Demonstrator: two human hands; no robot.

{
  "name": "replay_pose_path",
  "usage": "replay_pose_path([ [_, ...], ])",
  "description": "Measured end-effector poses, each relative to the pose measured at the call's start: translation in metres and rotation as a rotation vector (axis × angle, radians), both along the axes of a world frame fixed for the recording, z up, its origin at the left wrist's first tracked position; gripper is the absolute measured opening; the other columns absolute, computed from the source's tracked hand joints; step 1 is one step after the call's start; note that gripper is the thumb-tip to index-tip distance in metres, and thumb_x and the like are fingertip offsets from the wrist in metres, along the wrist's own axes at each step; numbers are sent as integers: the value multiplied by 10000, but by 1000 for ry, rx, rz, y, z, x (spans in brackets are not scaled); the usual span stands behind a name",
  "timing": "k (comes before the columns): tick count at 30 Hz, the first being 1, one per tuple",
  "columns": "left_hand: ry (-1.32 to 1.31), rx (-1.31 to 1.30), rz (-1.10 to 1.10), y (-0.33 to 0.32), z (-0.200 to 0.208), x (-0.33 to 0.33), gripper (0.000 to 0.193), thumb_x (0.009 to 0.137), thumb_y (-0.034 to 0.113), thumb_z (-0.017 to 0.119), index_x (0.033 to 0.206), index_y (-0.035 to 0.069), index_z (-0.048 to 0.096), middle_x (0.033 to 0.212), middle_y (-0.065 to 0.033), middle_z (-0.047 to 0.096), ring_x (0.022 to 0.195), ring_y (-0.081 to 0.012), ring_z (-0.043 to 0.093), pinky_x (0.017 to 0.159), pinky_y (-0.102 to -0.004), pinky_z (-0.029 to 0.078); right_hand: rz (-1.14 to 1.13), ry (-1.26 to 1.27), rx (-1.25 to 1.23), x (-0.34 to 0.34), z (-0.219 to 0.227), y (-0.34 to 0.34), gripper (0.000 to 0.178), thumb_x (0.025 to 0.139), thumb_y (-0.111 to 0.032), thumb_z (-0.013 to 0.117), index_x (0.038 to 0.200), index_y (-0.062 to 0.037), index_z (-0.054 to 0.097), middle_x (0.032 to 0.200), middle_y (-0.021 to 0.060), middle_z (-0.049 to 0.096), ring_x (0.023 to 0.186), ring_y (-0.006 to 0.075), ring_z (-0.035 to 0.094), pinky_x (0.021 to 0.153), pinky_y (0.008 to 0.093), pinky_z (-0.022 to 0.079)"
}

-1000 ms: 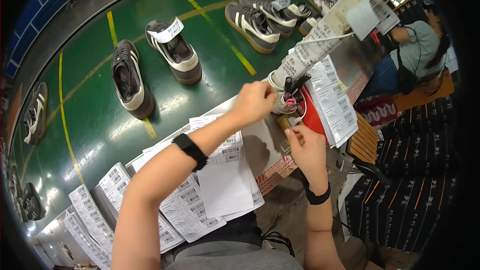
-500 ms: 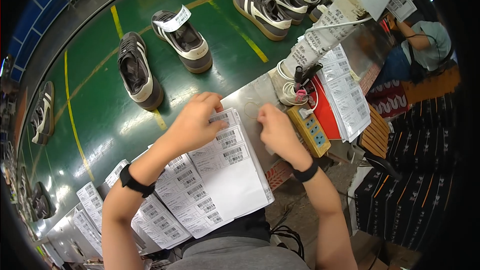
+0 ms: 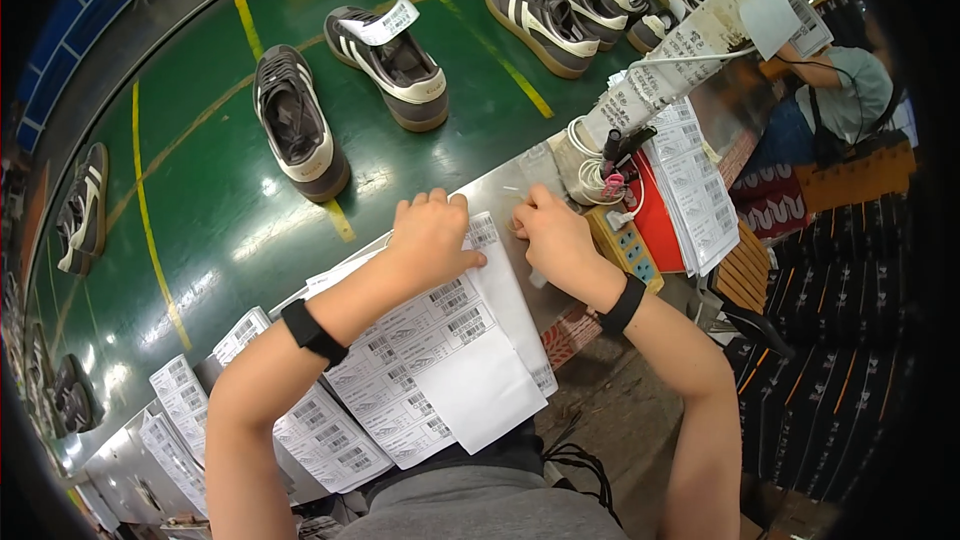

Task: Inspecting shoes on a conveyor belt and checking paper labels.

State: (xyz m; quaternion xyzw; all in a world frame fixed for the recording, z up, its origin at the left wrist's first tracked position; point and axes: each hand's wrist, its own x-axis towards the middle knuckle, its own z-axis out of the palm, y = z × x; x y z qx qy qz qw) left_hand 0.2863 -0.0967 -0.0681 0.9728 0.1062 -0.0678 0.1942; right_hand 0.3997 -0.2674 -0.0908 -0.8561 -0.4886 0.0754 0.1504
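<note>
barcode-label sheets (image 3: 400, 380) could skew if the left hand (image 3: 428, 240), bent over them, slips; right hand (image 3: 560, 245) curls narrow; what either holds is unclear.

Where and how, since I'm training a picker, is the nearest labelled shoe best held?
Probably by the heel collar, from the camera's side, pinched inside and out: the shoe stands upright, heel toward the camera, opening up, paper label farther forward.

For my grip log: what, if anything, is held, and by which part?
The left hand lies over the upper part of the white paper label sheets; whether it grips them cannot be told. The right hand is curled; any hold is hidden.
</note>
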Motion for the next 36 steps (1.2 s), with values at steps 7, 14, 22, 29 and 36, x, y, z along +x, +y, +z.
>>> replay_pose_path([
  [7,50,-419,-99,20,5,-2,373,780,325,787,898,18,613,867,-152,661,867,-301,640,786,-406,476,-77,357,106,18,25,-16,66,847,-5,603,898,-12,561,840,120,617,781,261,624,687,371,498],
  [14,147,-624,20,25,29,-13,270,847,209,720,1004,4,642,856,-151,683,866,-249,662,773,-378,506,-217,568,57,22,48,-20,25,917,-25,566,911,-4,555,738,54,605,691,126,600,646,285,480],
  [22,-42,-652,-39,33,67,-19,145,898,68,623,996,-31,662,882,-146,696,845,-254,659,819,-362,501,-54,462,125,20,74,-23,106,872,-72,635,938,0,593,864,145,647,742,230,644,686,346,509],
  [29,-650,-673,-133,33,110,-17,167,821,-114,506,946,-21,567,843,-90,579,828,-172,566,808,-297,461,49,16,-234,44,16,8,181,817,-96,668,965,-1,625,974,216,627,911,385,647,772,487,526],
  [36,-1054,-304,-298,50,163,-45,221,682,-137,482,869,-49,562,832,-109,584,755,-193,551,712,-290,438,-55,-91,-170,37,-8,13,162,808,-26,598,968,-5,593,1008,194,591,903,368,654,741,444,554],
])
